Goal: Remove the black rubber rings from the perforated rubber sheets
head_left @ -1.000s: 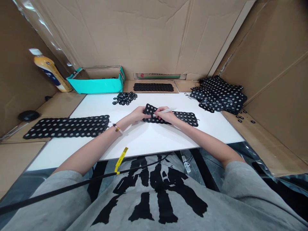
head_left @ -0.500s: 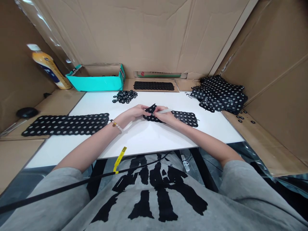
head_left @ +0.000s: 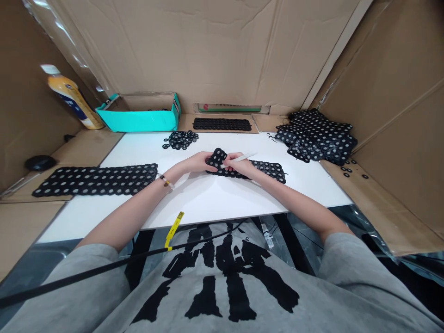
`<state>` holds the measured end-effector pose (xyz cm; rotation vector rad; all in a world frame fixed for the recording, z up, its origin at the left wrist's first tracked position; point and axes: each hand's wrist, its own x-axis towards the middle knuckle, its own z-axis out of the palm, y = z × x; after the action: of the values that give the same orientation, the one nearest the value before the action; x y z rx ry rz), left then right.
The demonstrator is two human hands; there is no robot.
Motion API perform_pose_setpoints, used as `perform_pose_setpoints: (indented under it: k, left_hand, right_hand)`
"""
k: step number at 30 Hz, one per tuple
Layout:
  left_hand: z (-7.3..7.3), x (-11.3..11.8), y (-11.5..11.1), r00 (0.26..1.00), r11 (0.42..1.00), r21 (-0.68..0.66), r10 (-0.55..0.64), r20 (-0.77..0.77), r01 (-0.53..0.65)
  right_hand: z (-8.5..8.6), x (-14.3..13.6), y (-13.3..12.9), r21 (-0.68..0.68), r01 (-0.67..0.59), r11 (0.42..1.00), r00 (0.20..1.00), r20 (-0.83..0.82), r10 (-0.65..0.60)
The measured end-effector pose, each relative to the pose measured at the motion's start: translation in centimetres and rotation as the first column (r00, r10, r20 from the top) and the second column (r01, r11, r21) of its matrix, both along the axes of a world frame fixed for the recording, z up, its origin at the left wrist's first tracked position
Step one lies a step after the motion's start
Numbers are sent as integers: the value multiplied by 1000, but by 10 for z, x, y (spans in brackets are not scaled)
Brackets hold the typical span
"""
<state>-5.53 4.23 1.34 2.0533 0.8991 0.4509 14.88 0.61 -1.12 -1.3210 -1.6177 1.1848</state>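
A strip of joined black rings (head_left: 268, 170) lies on the white table, its left end folded up between my hands. My left hand (head_left: 201, 162) is closed on that raised left end, fingers behind it and thumb at its lower edge. In my right hand (head_left: 236, 162) is a slim white pen-like stick (head_left: 245, 157), pinched with its lower tip against the strip. My right hand and wrist hide the middle of the strip. A short thread sticks out at the strip's right end.
Loose black rings (head_left: 180, 139) lie in a heap beyond my left hand. A longer ring panel (head_left: 97, 180) is at left, another panel (head_left: 222, 124) at the back, and a pile of panels (head_left: 317, 134) at right. A turquoise box (head_left: 138, 121) and a bottle (head_left: 72, 99) stand back left.
The strip's raised end has been turned flatter toward me, showing more rings. My left hand has shifted slightly, and the white stick now points up more steeply.
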Motion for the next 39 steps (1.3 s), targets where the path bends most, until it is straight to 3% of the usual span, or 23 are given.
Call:
perform_pose_setpoints:
  k: [9,16,26,32,39]
  left_hand:
    - [-2,0,2,999,999,-30,-41,14,42]
    - [-4,-1,4,1000,998,-60,12,-5,-13]
    - [1,3,-6,986,934,-349,119,121,-70]
    - [0,1,0,987,920,-387,115,110,-64]
    - [-1,-2,5,987,912,-403,126,96,-77]
  right_hand:
    - [-4,-1,0,16,-53,998,996,66,52]
    - [1,-2,-4,6,-35,999,998,52,34]
    - [-3,-3,-7,80,-30,996,990,139,19]
    - [6,-9,-15,157,-17,987,971,238,-21]
    - [0,-12,-13,222,-31,975,951,306,-39]
